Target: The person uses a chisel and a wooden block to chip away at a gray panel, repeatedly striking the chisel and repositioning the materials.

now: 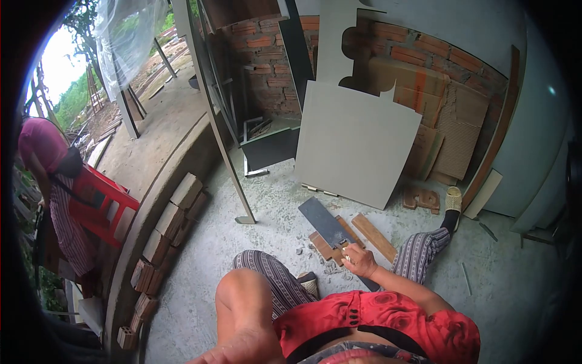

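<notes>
My right hand, wearing a ring, is low over the floor with its fingers curled. What it grips is too small to make out. Beneath and beside it lies a long dark grey strip, which seems to continue past the hand toward my body. The strip rests across brown wooden pieces, with grey crumbs scattered around them. A separate wooden board lies just right of these. My left hand is raised close to the camera at the bottom edge, its fingers mostly cut off.
A large pale cut-out panel leans behind the work spot, with cardboard beside it. A metal post stands left of centre. Bricks line the raised ledge. Outside, a person bends beside a red plastic chair.
</notes>
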{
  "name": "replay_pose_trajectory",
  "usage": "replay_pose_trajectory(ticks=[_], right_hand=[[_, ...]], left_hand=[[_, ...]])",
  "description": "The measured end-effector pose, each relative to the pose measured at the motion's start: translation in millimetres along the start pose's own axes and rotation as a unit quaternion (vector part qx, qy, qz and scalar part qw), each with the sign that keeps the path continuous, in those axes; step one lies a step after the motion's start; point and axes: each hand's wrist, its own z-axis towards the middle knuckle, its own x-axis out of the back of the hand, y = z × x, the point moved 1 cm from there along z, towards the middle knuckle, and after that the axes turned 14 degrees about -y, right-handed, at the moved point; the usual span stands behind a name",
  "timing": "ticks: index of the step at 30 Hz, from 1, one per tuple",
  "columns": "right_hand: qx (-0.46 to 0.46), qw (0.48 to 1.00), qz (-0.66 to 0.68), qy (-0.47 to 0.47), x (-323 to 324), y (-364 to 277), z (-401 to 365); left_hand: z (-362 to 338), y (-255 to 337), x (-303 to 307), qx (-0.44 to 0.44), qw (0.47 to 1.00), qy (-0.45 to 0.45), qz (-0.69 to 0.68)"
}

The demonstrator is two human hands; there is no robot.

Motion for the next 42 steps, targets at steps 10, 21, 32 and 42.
replay_pose_trajectory(ticks=[10,21,32,42], right_hand=[[0.008,1.000,0.005,0.004,4,-1,4],[0.012,1.000,0.005,0.014,1,1,4],[-0.005,1.000,0.005,-0.011,3,-1,5],[-0.016,1.000,-0.002,-0.023,-2,5,-1]], left_hand=[[-16,-8,-3,-0.007,1.000,0.006,-0.010],[-19,-9,-14,-0.027,0.999,0.006,-0.025],[-22,14,29,0.118,0.943,-0.025,0.310],[-194,76,65,0.774,0.567,0.246,0.138]])
